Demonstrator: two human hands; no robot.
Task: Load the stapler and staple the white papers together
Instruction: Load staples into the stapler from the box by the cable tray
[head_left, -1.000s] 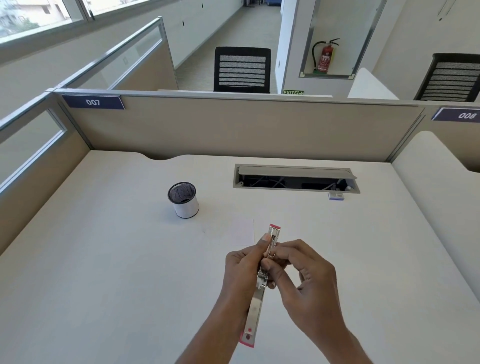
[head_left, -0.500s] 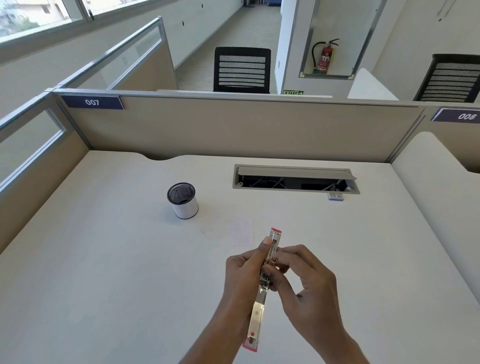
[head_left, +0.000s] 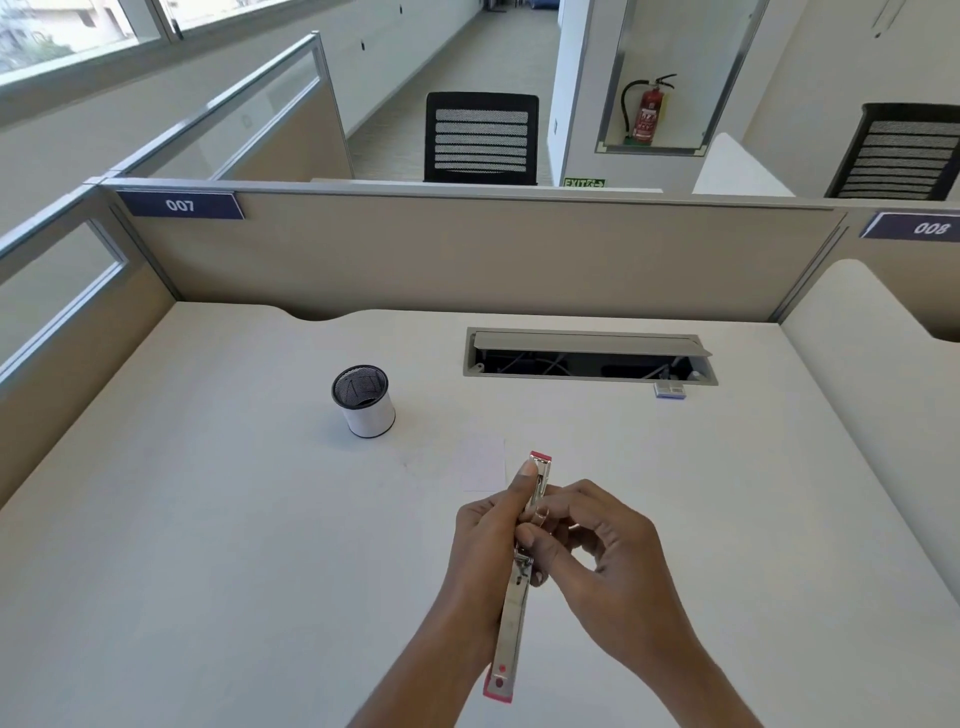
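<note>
Your desk (head_left: 208, 545) fills most of the view, pale and wide, walled at the far side by a beige partition (head_left: 467, 254) with a label reading 007 (head_left: 180, 205). Set into the desk toward the far right is a long cable tray (head_left: 589, 357) with its lid propped open; you can see dark cables and plugs inside it. Just beside its near right corner sits a small staple box (head_left: 671, 389), apart from your hands.

Left of centre stands a round pen holder (head_left: 363, 400), black mesh above a white band; something faint shows at its bottom, too dim to identify.

You hold the stapler (head_left: 514, 623) above the desk in the near centre, swung open into one long strip, pink ends pointing far and near. Your left hand (head_left: 485, 540) wraps its middle, thumb pressed along the far half. Your right hand (head_left: 608, 561) has its fingertips pinched at the metal channel near the hinge; whether they hold staples is not clear.

The white papers (head_left: 483, 464) lie flat on the desk just beyond your left thumb, barely standing out from the surface.
</note>
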